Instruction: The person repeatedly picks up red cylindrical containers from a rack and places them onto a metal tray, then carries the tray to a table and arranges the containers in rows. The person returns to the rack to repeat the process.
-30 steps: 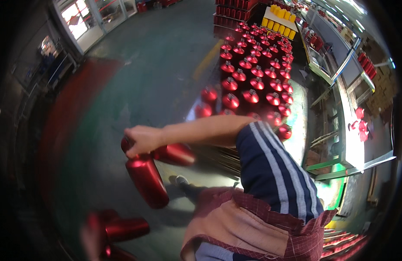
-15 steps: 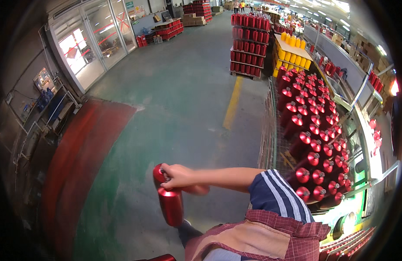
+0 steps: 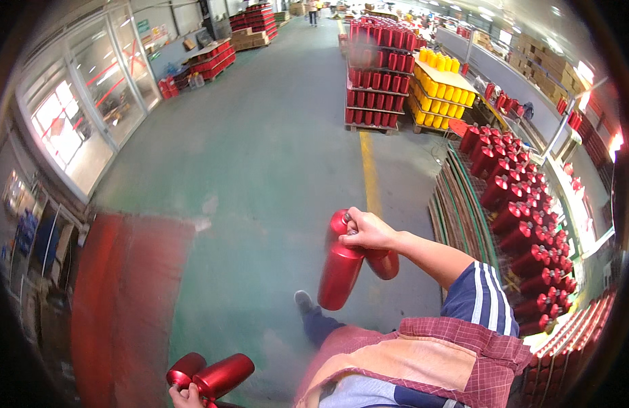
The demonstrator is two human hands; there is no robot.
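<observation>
My right hand (image 3: pixel 370 230) is closed round the necks of three glossy red metal bottles, which hang down and fan out below my fist. The front red bottle (image 3: pixel 340 277) shows almost whole; the others are partly covered by it and by my fingers. At the lower left edge, my left hand (image 3: pixel 187 397) grips more red bottles by their neck ends. One red bottle (image 3: pixel 225 375) there sticks out sideways, with another (image 3: pixel 185 369) beside it. The picture's edge cuts off the rest of that hand and its load.
To the right stand rows of upright red bottles (image 3: pixel 518 217) beside a stack of thin boards (image 3: pixel 461 204). Ahead are a tall stacked pallet of red bottles (image 3: pixel 376 81) and one of yellow bottles (image 3: pixel 440 88). A red mat (image 3: pixel 131 272) lies left; a distant person (image 3: pixel 313 12) stands far ahead.
The view has shifted toward the bottle rows. My right hand, with its bottles, now appears farther right and higher. My left hand and its bottles have come into view at the lower left.
</observation>
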